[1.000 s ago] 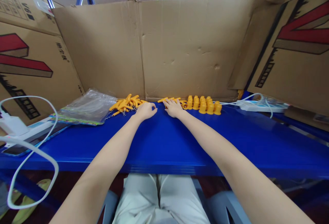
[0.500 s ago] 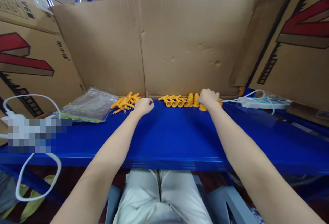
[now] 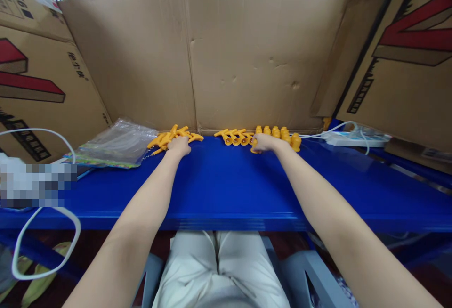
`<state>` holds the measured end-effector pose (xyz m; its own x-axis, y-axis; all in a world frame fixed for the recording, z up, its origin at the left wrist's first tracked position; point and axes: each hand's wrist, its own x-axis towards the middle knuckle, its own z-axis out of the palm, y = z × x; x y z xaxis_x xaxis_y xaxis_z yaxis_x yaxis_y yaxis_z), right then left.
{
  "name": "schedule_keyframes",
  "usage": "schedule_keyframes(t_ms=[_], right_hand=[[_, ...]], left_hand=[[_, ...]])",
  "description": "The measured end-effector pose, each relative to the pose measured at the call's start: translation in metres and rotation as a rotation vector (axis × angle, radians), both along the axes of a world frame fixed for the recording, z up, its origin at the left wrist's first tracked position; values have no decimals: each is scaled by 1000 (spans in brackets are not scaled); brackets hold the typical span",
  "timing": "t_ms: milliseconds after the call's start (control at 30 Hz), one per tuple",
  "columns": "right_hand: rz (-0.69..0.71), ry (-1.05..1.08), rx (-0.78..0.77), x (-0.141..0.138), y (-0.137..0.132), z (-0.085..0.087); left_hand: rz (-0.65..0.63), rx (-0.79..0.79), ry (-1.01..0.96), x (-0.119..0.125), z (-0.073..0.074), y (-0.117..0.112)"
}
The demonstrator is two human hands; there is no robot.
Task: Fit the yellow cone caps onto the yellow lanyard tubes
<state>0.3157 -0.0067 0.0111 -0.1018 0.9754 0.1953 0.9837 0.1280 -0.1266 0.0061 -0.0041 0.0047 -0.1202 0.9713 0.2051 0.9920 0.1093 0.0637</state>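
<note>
**Yellow cup (image 3: 254, 149) in your right hand (image 3: 264, 142)**

Fingers look closed on it. Handled-cup row (image 3: 235, 139) at 9 o'clock, long axis 9-to-3, right hand nearer. Your left hand (image 3: 179, 146): handle pile (image 3: 173, 133) at 11 o'clock; can't tell its grip.

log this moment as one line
left hand: at yellow handles, grip hidden; right hand: holding yellow cup; more cups: behind and right; plastic bag: beside handles
</note>
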Motion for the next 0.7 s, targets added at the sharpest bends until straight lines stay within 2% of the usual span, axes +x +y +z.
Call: schedule_keyframes(t_ms=[33,67,233,433,533,700], right_hand=[[31,29,-150,-8,-1,0],[79,78,-199,-15,-2,-1],[137,228,-144,-39,-1,-8],[154,245,-97,-43,2,-17],[163,225,-92,-43,4,-20],[209,179,-72,-44,4,-20]], left_hand=[[1,9,2,-1,-1,0],[4,19,-1,-1,-2,1],[46,92,-105,-4,-4,2],[68,353,-294,-4,1,5],[32,428,-409,-2,2,8],[-71,445,-727,8,1,15]])
